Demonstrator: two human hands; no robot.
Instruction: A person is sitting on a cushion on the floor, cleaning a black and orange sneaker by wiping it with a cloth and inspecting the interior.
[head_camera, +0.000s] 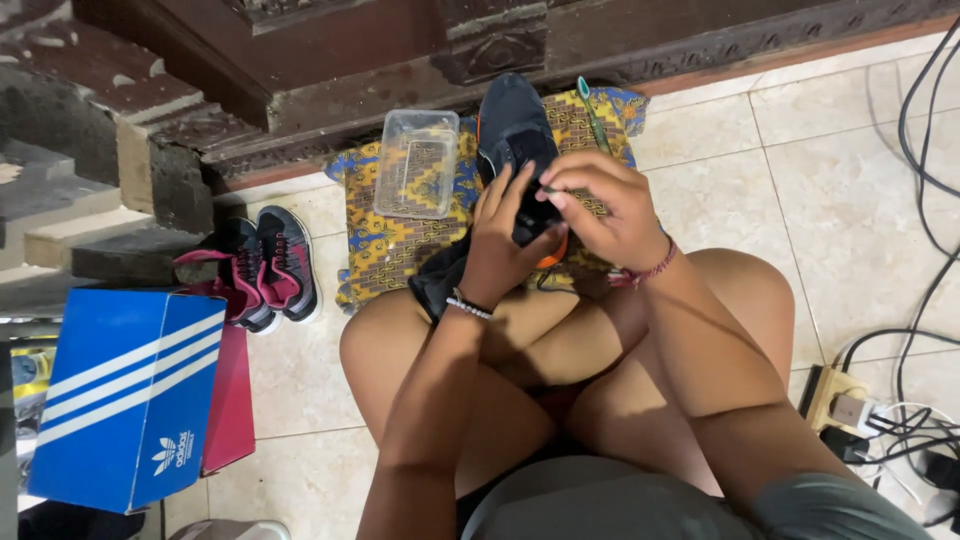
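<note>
Your left hand (505, 240) grasps the dark shoe (513, 135) | your right hand (605, 205) pinches its lace area | clear plastic box (416, 163) just left of your hands

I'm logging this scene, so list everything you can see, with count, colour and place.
shoe: 1, dark grey with orange sole, held over the cloth
cloth: 1, yellow and blue patterned, on the floor
tub: 1, clear plastic, on the cloth
pen: 1, green, on the cloth by the shoe
sneakers: 2, grey and pink, left of the cloth
box: 1, blue with white stripes, lower left
power strip: 1, with cables, lower right
left hand: grip on shoe
right hand: fingers at shoe's opening
</note>
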